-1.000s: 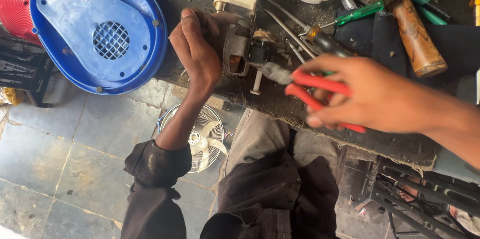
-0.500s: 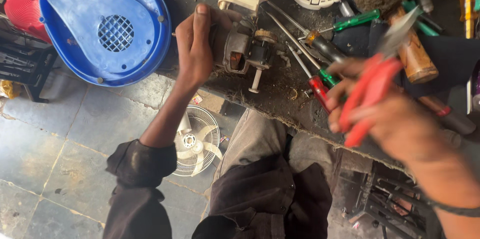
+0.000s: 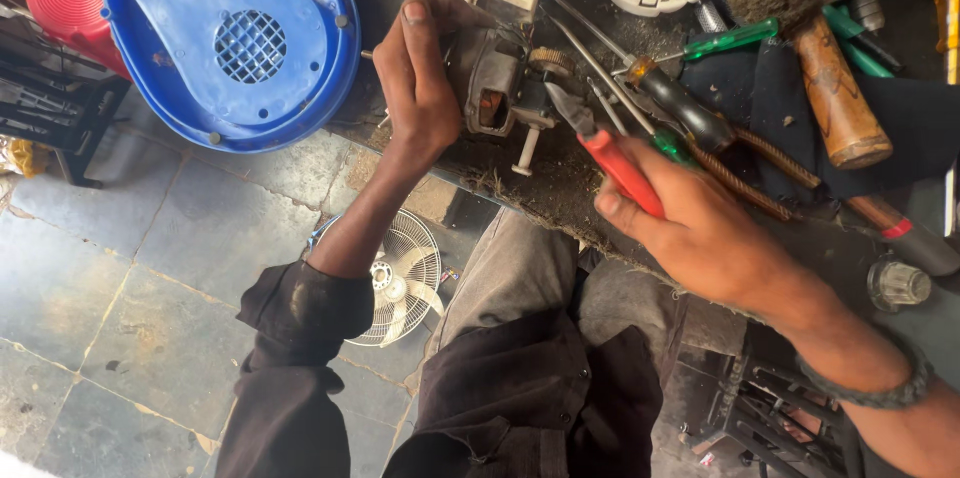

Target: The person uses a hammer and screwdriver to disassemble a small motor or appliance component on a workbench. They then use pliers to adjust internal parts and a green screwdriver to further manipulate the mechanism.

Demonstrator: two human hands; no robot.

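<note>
left hand (image 3: 425, 78) grips small motor (image 3: 495, 88) at tabletop (image 3: 570, 178) edge | right hand (image 3: 700, 223) holds red pliers (image 3: 610, 153), tips at motor | risk: pliers could slip off, motor could tip over the edge if grip loosens

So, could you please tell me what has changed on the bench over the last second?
The right hand swung the red-handled pliers away to the right, then brought them back so their tips now sit by the small motor. The left hand kept gripping the motor; the blue cover and bench tools stayed put.
</note>
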